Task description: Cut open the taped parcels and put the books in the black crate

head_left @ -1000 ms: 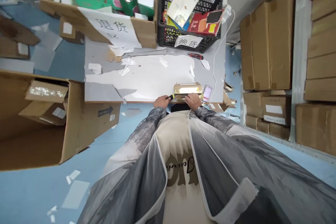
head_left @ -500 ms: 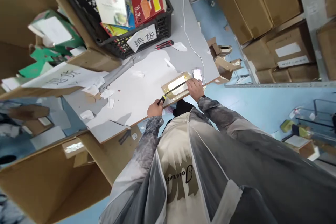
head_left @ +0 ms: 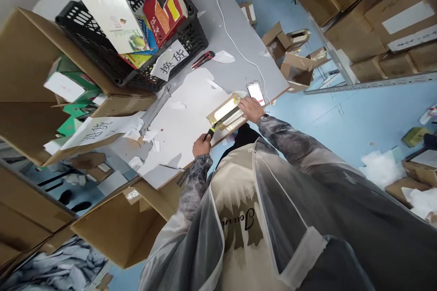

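Observation:
My left hand [head_left: 201,145] is closed around a black-and-yellow utility knife [head_left: 211,132], its tip at the near-left end of a small taped cardboard box [head_left: 223,108]. The box lies at the table's front edge, with white strips on its top and a dark gap running along its middle. My right hand [head_left: 251,109] is on the box's right end, fingers bent over the edge of the gap. Whatever is inside the box cannot be made out. A phone [head_left: 256,93] with a lit screen lies just beyond my right hand.
A black plastic crate [head_left: 200,32] holding packages stands at the back. In front of it lies a red-and-black box cutter [head_left: 202,60]. A white cable [head_left: 235,47] crosses the table [head_left: 201,4]. Large cartons [head_left: 133,104] flank the left side; opened boxes [head_left: 297,70] lie on the floor at right.
The dark gap in the box looks wider than before. My right hand has shifted slightly at the box's end. The knife stays in my left hand, and the camera view has turned.

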`<state>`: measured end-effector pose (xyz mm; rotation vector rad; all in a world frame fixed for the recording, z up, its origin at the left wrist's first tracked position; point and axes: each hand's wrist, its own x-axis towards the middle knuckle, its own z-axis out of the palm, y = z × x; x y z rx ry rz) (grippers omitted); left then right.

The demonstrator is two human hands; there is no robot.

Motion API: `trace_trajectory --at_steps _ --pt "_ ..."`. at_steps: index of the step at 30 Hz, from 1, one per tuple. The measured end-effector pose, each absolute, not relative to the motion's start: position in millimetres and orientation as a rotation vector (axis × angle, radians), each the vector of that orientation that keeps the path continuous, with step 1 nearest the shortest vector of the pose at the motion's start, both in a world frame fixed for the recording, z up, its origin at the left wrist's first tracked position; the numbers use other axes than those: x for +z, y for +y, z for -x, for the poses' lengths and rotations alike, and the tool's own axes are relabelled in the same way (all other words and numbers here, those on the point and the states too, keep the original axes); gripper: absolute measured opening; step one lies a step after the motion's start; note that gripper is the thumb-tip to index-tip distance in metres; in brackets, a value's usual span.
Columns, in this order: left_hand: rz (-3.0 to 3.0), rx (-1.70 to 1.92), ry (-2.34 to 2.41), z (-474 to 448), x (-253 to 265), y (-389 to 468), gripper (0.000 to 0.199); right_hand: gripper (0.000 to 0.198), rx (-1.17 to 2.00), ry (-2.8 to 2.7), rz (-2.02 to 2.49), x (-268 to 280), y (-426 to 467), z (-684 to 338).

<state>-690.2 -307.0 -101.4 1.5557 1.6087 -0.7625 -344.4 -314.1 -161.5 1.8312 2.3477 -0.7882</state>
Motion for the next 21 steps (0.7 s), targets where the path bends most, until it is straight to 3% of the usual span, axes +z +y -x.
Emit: trace_trajectory --at_steps 6,12,16,21 --pt "-1.491 -0.709 1.575 694 -106 -310 0.060 0.043 -0.839 2.374 -1.752 -163 -311 338" --pt "-0.912 0.141 1.718 707 -127 -331 0.071 0.052 -1.013 2.105 -2.086 -153 -304 349" --pt "-0.760 0.453 1.750 709 -140 -349 0.060 0.053 -1.560 1.280 -2.552 -140 -297 378" --pt "-0.739 0.560 1.713 694 -149 -373 0.053 0.053 -2.318 0.460 -2.457 -127 -291 427"
